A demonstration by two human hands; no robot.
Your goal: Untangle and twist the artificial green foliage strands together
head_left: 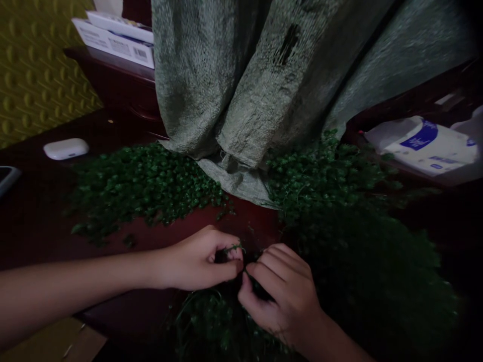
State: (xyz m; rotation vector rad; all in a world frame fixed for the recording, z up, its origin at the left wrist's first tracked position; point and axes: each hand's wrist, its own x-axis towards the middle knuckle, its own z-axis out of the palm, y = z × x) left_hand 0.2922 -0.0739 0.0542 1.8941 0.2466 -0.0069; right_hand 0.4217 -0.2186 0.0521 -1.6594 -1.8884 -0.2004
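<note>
My left hand is closed in a pinch over the dark red table, and a thin green sprig shows between its curled fingers. Almost touching it, my right hand pinches thumb against forefinger on a bit of green stem, mostly hidden. Below both hands lies a dim bunch of green sprigs. A heap of small leafy green tips spreads at the left, and a larger tangle of green sprigs fills the right side, dark and blurred.
A grey-green woven sack hangs at the back onto the dark red table. At left are a white earphone case, a phone's corner and a white box. A tissue pack lies at right.
</note>
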